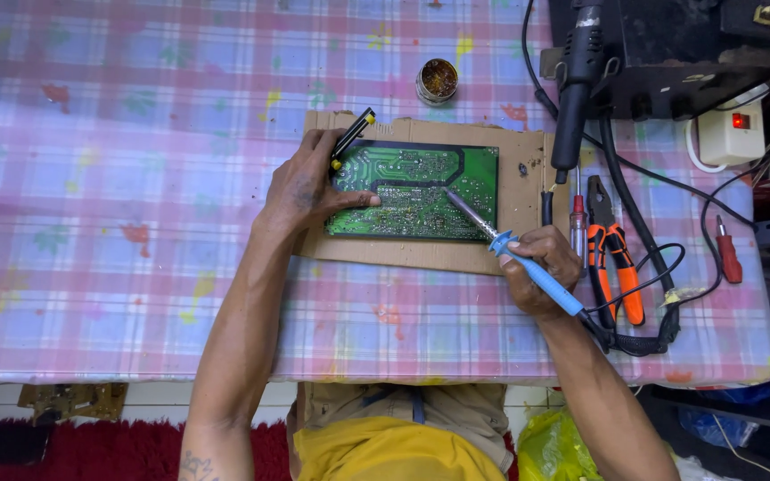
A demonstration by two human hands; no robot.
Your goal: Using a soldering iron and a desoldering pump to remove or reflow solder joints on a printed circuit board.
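A green circuit board (421,169) lies solder side up on a cardboard sheet (519,191) on the table. My left hand (307,189) rests on the board's left edge, thumb across it, and holds a black and yellow tool (352,134) between its fingers. My right hand (538,265) grips a blue-handled soldering iron (536,276). The iron's metal tip (450,194) touches the middle of the board.
A plaid cloth (118,178) covers the table. A small round tin (437,80) stands behind the cardboard. At the right lie orange-handled pliers (612,254), two screwdrivers, a black hot-air handle (577,80), black cables, a dark station box (679,53) and a white power strip (731,132).
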